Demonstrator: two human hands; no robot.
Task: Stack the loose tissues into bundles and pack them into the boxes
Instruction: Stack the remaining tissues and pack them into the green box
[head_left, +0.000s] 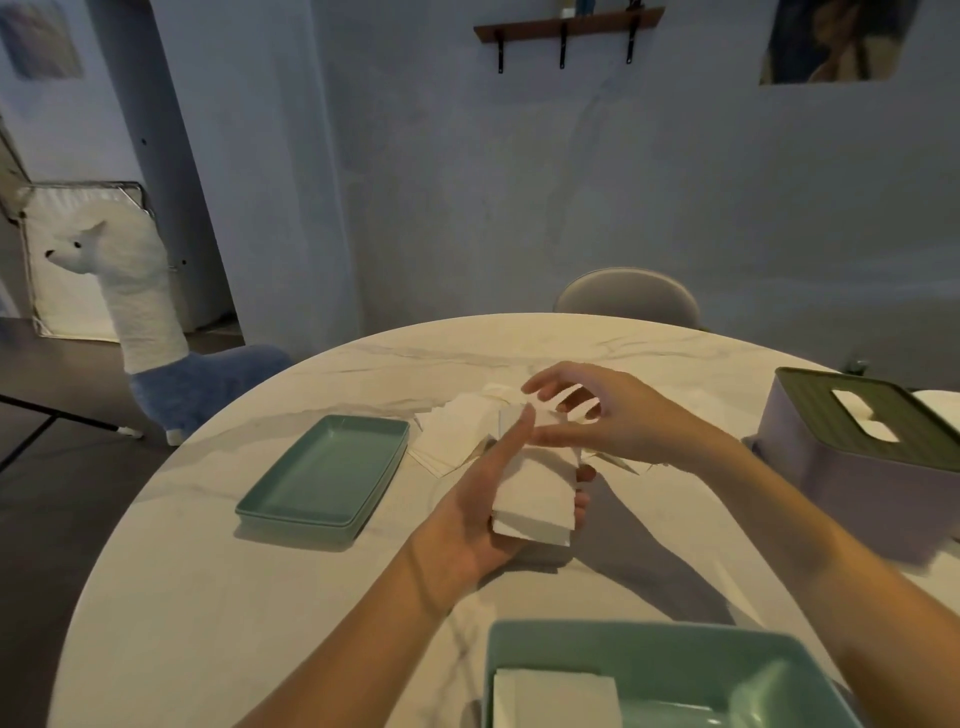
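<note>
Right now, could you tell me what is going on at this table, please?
A person is gathering tissues at a round marble table. The left hand holds a bundle of tissues upright above the table, while the right hand touches its top edge with relaxed fingers. More loose tissues lie behind it. The open teal box nearest the camera already holds a stack of tissues; its teal lid rests to the left. A lilac tissue box, lid on, stands on the right.

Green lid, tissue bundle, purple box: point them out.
Green lid (324, 470), head view, bare centre of its inside.
Tissue bundle (537, 499), head view, middle of its top sheet.
Purple box (857, 478), head view, its front wall.
</note>
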